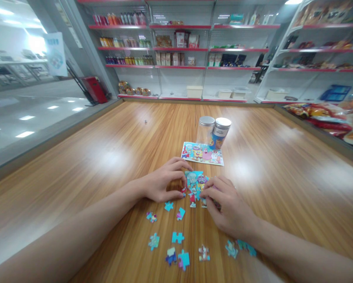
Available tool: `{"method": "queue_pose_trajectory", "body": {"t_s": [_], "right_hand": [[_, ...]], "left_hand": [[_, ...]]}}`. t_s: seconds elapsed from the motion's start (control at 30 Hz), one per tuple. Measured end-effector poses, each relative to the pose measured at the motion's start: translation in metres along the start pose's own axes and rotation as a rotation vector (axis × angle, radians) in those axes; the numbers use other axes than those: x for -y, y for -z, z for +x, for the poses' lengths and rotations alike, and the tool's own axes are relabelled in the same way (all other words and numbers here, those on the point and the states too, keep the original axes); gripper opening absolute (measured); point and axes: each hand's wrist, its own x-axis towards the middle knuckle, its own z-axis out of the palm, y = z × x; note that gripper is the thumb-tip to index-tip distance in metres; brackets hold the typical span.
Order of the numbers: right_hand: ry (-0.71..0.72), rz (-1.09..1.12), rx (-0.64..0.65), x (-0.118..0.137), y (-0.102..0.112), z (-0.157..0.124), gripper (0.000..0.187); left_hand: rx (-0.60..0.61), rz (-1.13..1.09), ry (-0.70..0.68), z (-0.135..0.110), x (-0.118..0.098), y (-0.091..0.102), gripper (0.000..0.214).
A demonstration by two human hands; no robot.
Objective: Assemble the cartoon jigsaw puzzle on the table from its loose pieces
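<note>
A partly joined jigsaw puzzle (195, 180) with cartoon figures on light blue lies on the wooden table. At its left edge rests my left hand (167, 180), fingers apart, with thumb and fingertips by a red piece at the border. My right hand (226, 200) is closed over the puzzle's right side, fingertips on a puzzle piece (199, 193) and partly covering the joined area. Loose pieces lie nearer to me, among them a blue piece (178, 237), a brown-and-white piece (204, 252) and a blue-and-pink piece (184, 259).
Beyond the puzzle lies a printed picture card (202, 154) with the cartoon figures. A clear jar (205, 131) and a labelled can (220, 135) with silver lids stand at its far edge. Snack bags (320, 118) sit at the right, and stocked shelves (179, 49) line the back.
</note>
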Motion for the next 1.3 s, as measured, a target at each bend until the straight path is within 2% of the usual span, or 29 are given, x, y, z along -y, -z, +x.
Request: {"method": "queue_pose_trajectory", "body": {"t_s": [0.43,1.3], "right_hand": [[-0.007,-0.001,0.003,0.0003,-0.0001,0.0004,0.021],[-0.017,-0.001,0.015,-0.0002,-0.0003,-0.0005,0.021]], "left_hand": [[0.013,0.040,-0.002,0.0006,0.0019,-0.0055,0.024],[0.020,0.050,-0.006,0.0011,0.0007,-0.0057,0.021]]}}
